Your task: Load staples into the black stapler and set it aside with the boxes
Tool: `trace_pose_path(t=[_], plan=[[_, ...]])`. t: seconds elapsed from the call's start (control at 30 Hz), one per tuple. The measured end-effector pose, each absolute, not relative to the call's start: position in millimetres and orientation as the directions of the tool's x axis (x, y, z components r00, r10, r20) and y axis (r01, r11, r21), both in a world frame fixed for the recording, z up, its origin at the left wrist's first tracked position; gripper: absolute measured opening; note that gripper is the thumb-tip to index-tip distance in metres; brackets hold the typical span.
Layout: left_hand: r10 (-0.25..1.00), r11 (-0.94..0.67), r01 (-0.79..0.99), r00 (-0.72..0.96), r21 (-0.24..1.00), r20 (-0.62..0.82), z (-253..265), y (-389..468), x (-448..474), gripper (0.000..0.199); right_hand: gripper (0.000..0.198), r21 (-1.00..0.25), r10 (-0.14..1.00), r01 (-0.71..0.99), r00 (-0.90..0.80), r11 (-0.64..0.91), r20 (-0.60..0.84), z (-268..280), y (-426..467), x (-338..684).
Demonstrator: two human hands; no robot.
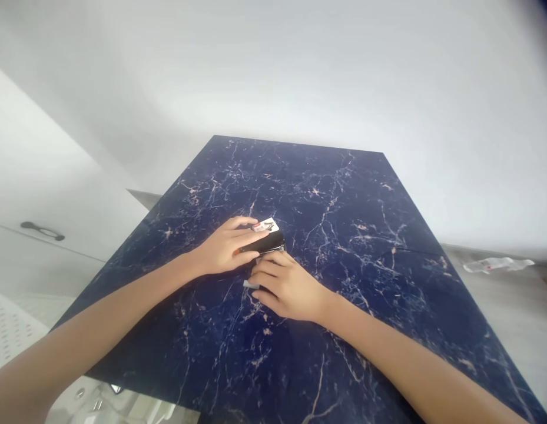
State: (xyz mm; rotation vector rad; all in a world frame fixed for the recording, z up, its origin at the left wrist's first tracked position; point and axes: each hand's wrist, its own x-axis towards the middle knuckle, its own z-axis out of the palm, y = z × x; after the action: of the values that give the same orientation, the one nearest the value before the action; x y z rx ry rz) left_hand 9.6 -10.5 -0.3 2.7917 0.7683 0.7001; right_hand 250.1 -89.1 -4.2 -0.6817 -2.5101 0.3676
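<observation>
A black stapler (269,242) with a bit of orange at its left end lies near the middle of the blue marbled table. My left hand (222,244) is closed round its left part from the side. Just beyond it is a small white box (268,225) with red print and a dark picture, close to my left fingertips. My right hand (291,285) rests nearer to me, its fingers bent and its index finger against the stapler's near side. From under those fingers a grey strip (251,284) sticks out; whatever they pinch is hidden.
The table (344,212) has a dark blue, white-veined top and stands against a white wall. A crumpled clear plastic wrapper (498,265) lies on a lower surface at right. On the left is a white cabinet with a dark handle (42,231); pale items show below the front edge.
</observation>
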Motion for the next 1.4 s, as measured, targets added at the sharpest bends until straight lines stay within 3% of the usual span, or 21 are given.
trace_pose_path(t=[0.1,0.3,0.4,0.47,0.53,0.6,0.7,0.77,0.83,0.9,0.97,1.03,1.17,1.3,1.4], plan=[[0.509,-0.86,0.458,0.801,0.226,0.316,4,-11,10,0.057,0.019,-0.396,0.52,0.367,-0.749,0.842,0.411,-4,-88,250],[0.461,-0.887,0.425,0.808,0.18,0.367,4,-11,13,0.07,0.019,-0.409,0.499,0.325,-0.74,0.852,0.45,-8,-90,251],[0.435,-0.899,0.404,0.775,0.17,0.457,-1,-11,14,0.064,0.018,-0.572,0.574,0.257,-0.659,0.779,0.486,-8,-90,254],[0.417,-0.903,0.403,0.745,0.147,0.52,-4,-10,14,0.057,0.014,-0.805,0.748,0.155,-0.499,0.573,0.437,-7,-84,259],[0.425,-0.89,0.441,0.706,0.118,0.566,-6,-9,13,0.049,0.013,-0.975,0.915,-0.063,-0.336,0.212,0.221,-6,-74,266],[0.449,-0.863,0.497,0.661,0.097,0.601,-7,-8,13,0.042,0.015,-0.945,0.955,-0.305,-0.294,-0.116,-0.023,-4,-63,273],[0.453,-0.844,0.53,0.627,0.08,0.634,-8,-6,12,0.037,0.018,-0.865,0.93,-0.407,-0.331,-0.293,-0.159,0,-54,281],[0.443,-0.852,0.518,0.63,0.08,0.638,-8,-5,13,0.037,0.022,-0.93,0.952,-0.288,-0.266,-0.227,-0.15,2,-52,286],[0.433,-0.863,0.498,0.635,0.09,0.639,-8,-5,13,0.037,0.02,-0.999,0.983,0.024,-0.182,-0.029,-0.033,2,-51,294],[0.432,-0.87,0.483,0.642,0.103,0.633,-9,-5,13,0.038,0.017,-0.878,0.967,0.423,-0.21,0.225,0.147,0,-47,302],[0.43,-0.875,0.471,0.652,0.111,0.625,-11,-4,13,0.038,0.029,-0.643,0.918,0.659,-0.327,0.391,0.223,-3,-43,307],[0.421,-0.882,0.459,0.666,0.106,0.616,-12,-4,14,0.039,0.035,-0.515,0.889,0.725,-0.393,0.456,0.235,-7,-38,307],[0.432,-0.875,0.474,0.673,0.098,0.6,-13,-3,15,0.041,0.02,-0.488,0.854,0.702,-0.445,0.519,0.268,-10,-34,301],[0.458,-0.86,0.499,0.67,0.101,0.585,-11,-4,15,0.039,0.022,-0.565,0.861,0.651,-0.419,0.506,0.289,-10,-32,312],[0.477,-0.848,0.521,0.665,0.1,0.575,-11,-4,14,0.036,0.017,-0.743,0.947,0.588,-0.164,0.319,0.278,-7,-27,325]])
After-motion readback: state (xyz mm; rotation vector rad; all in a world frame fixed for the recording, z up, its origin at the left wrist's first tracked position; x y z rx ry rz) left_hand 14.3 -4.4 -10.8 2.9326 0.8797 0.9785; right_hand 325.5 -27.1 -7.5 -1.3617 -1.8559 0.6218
